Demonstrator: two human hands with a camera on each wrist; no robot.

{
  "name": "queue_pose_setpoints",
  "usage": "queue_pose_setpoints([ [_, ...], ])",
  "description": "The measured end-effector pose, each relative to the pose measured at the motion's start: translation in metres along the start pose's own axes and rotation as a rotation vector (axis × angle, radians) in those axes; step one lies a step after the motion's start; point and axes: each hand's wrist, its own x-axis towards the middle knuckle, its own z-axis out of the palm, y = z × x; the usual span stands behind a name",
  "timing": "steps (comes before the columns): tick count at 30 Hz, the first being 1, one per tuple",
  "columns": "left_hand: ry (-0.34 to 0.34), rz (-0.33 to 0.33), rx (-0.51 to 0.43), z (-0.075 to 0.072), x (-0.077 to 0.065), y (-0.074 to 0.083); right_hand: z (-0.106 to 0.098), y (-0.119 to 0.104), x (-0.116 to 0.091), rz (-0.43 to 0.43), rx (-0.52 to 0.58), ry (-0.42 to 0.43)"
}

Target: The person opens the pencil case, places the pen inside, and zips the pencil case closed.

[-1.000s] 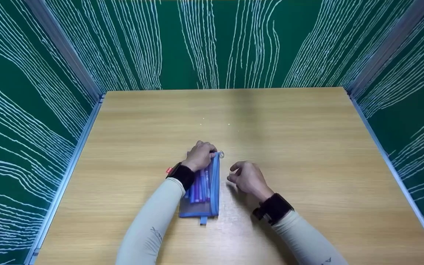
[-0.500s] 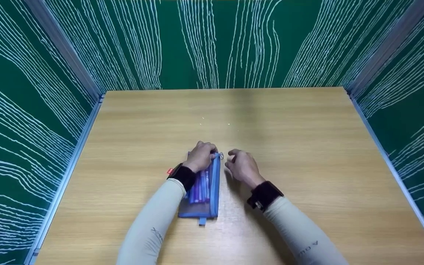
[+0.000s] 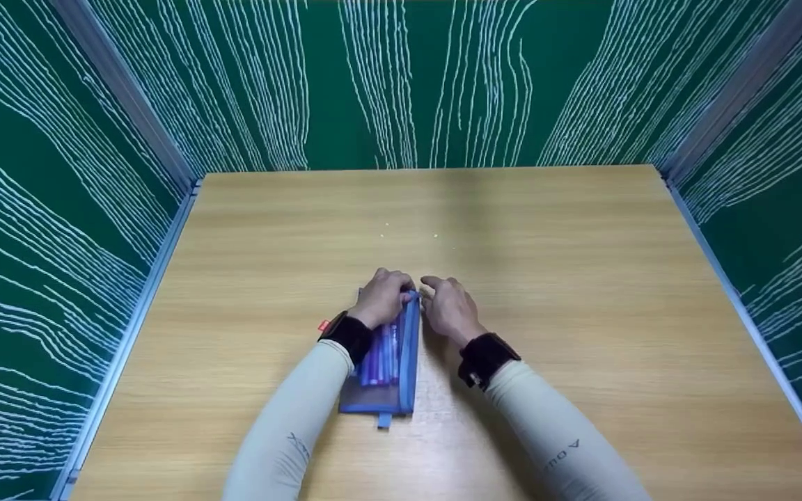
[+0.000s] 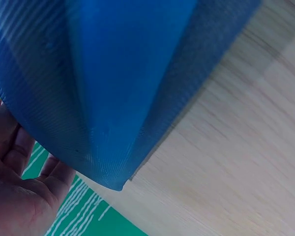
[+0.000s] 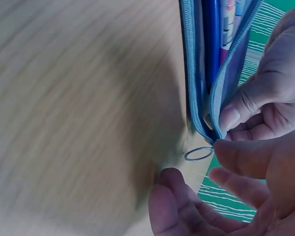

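Note:
A blue mesh pencil case point(image 3: 372, 401) lies lengthwise before me, with several blue and purple pens point(image 3: 381, 358) showing through it. My left hand point(image 3: 381, 298) holds its far end, thumb and fingers pinching the rim by the zip. In the right wrist view the zip point(image 5: 189, 54) is parted and a blue pen point(image 5: 212, 44) shows inside. A pull ring point(image 5: 198, 148) hangs at the zip's end. Around that ring my right hand point(image 3: 452, 309) has thumb and fingers apart, the thumb tip close to the case's corner. Up close, the left wrist view shows the case's blue side point(image 4: 123, 73).
The case lies on a wooden table point(image 3: 582, 292). Green panels point(image 3: 429, 83) with pale wavy lines enclose its back and sides. A few tiny white specks lie on the wood beyond the hands. Both wrists wear black bands point(image 3: 488, 358).
My right hand has moved left and away from me, up to the zip end of the pencil case. My left hand has kept its hold, and the case has hardly shifted.

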Motion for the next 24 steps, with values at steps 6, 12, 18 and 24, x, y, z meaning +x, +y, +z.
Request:
queue_pose_setpoints([
  [6, -0.010, -0.027, -0.010, 0.001, 0.001, 0.001, 0.007, -0.002, 0.004, 0.018, -0.044, -0.006],
  [12, -0.023, -0.014, -0.006, 0.000, 0.001, 0.003, 0.011, -0.001, 0.004, 0.011, -0.093, 0.026],
  [18, -0.023, -0.003, 0.011, 0.001, 0.001, 0.003, 0.011, 0.000, 0.002, -0.014, -0.113, 0.050],
  [24, -0.018, -0.005, 0.007, 0.002, 0.004, 0.001, 0.012, 0.000, 0.000, -0.069, -0.067, 0.108],
])
